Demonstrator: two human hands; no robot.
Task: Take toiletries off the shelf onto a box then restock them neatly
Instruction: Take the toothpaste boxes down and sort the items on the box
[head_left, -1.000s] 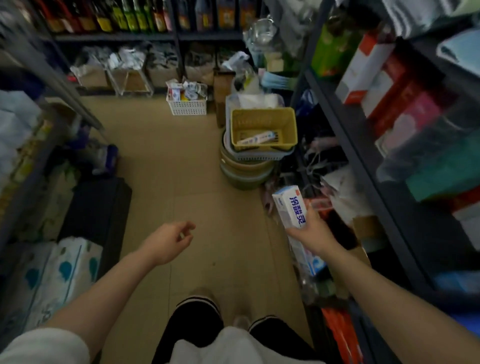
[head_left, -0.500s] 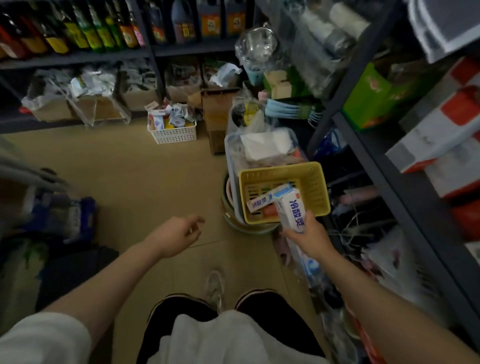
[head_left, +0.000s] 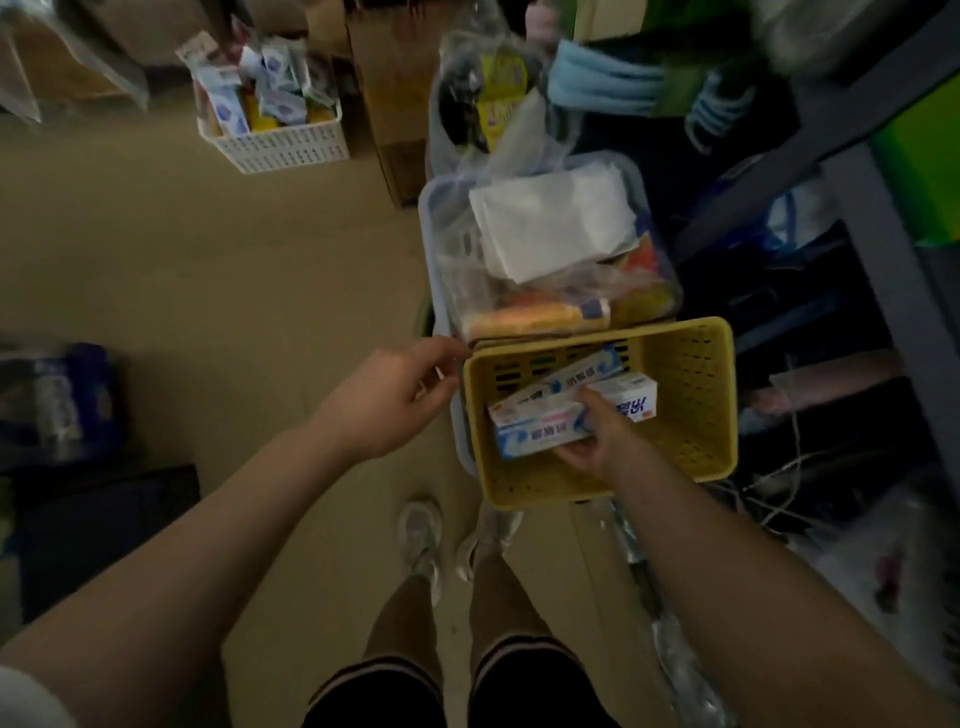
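Yellow plastic walls of a slotted basket (head_left: 696, 415) frame what we are working in: our right hand (head_left: 597, 441) reaches down into it, fingers and thumb curled around a white-and-blue toothpaste box (head_left: 540, 434) that lies flat near the basket's left side. A second toothpaste box (head_left: 566, 379) of the same kind lies slanted just behind it, touching it, one end toward the basket's far wall. Our right forearm comes in from the lower right and crosses the basket's near rim.

Our left hand (head_left: 400, 397) hovers just beside the basket's far-left corner, palm down, fingers loosely bent with the fingertips close to the rim; we cannot tell whether they touch it, and it holds nothing.

Behind the yellow basket sits a pale blue bin (head_left: 431, 249) filled with a clear bag of goods and a white folded packet (head_left: 550, 223). Farther back on the tan floor (head_left: 208, 270) stands a white basket (head_left: 285, 148) full of small packets, with a cardboard carton (head_left: 395, 104) beside it. Dark metal shelving (head_left: 883, 249) runs along the right. Below we see our own shoes (head_left: 421, 540) and dark shorts.
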